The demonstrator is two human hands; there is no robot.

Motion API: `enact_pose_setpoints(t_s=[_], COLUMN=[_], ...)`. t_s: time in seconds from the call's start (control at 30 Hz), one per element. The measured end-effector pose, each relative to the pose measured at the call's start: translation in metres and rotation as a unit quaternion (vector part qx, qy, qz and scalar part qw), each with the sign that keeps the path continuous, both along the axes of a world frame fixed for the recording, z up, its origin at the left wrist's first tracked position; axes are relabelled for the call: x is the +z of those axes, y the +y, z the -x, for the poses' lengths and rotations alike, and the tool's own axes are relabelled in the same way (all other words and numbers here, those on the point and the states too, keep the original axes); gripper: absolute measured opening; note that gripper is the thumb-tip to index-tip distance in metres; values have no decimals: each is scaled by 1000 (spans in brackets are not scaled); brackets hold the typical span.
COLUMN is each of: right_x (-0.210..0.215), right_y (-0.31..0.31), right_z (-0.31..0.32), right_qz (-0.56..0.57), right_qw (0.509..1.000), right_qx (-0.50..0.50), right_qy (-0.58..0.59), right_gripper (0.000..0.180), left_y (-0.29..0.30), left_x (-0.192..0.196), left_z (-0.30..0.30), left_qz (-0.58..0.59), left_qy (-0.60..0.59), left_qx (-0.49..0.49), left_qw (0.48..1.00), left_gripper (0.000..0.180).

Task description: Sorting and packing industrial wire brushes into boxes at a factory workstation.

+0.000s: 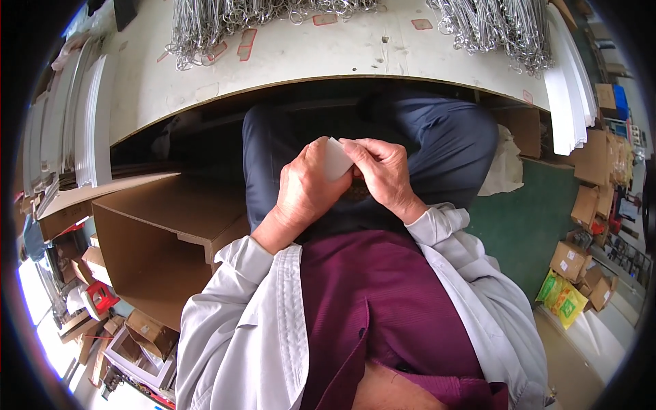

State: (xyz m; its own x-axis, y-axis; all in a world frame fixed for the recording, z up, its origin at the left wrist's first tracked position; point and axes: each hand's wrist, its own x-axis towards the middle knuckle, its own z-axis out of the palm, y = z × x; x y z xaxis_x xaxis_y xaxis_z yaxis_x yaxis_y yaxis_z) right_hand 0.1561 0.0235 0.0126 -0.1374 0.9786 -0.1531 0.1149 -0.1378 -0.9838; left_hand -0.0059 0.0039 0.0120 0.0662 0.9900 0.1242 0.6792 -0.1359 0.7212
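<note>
Centre of the frame: the left hand (304, 195) and right hand (384, 174) meet above the lap, both grasping one small white flat piece (336, 160). The left hand curls around its lower edge, knuckles toward the camera; the right hand pinches its upper right corner with thumb and fingertips. Both forearms, in pale grey sleeves, rise from the lower edge and converge at the piece. Left of centre: one large open cardboard box (160, 236), flaps spread; its contents cannot be seen. Top of the frame: a white bench (301, 58) carrying two heaps of metal wire hooks (225, 20), upper left and upper right. White strips (570, 82) are stacked at the bench's right end, several small cardboard boxes (581, 263) on the floor at right.
</note>
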Motion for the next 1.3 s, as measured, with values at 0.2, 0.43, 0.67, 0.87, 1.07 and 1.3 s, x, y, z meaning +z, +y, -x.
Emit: enact_pose_setpoints(t_s=[0.2,0.43,0.67,0.87,1.07,1.3], right_x=[-11,-12,-17,-15,-4,16], right_y=[-16,-8,-8,-15,-6,46], right_z=[8,11,12,8,12,7], right_qz=[-84,-196,-207,-155,-102,-119], right_qw=[996,974,974,982,991,991], right_qx=[19,36,28,68,78,12], right_qy=[-17,-109,-90,-81,-36,57], right_gripper=[36,37,33,37,36,34], left_y=[1,6,9,0,2,1], left_x=[-9,-10,-10,-9,-1,49], left_z=[5,8,5,7,15,73], left_qz=[15,-17,-5,14,-23,41], left_qy=[-18,-31,-26,-44,-16,82], left_qx=[-10,-11,-21,-35,-19,-55], left_qw=[1000,999,999,998,999,994], left_gripper=[55,54,29,37,50,64])
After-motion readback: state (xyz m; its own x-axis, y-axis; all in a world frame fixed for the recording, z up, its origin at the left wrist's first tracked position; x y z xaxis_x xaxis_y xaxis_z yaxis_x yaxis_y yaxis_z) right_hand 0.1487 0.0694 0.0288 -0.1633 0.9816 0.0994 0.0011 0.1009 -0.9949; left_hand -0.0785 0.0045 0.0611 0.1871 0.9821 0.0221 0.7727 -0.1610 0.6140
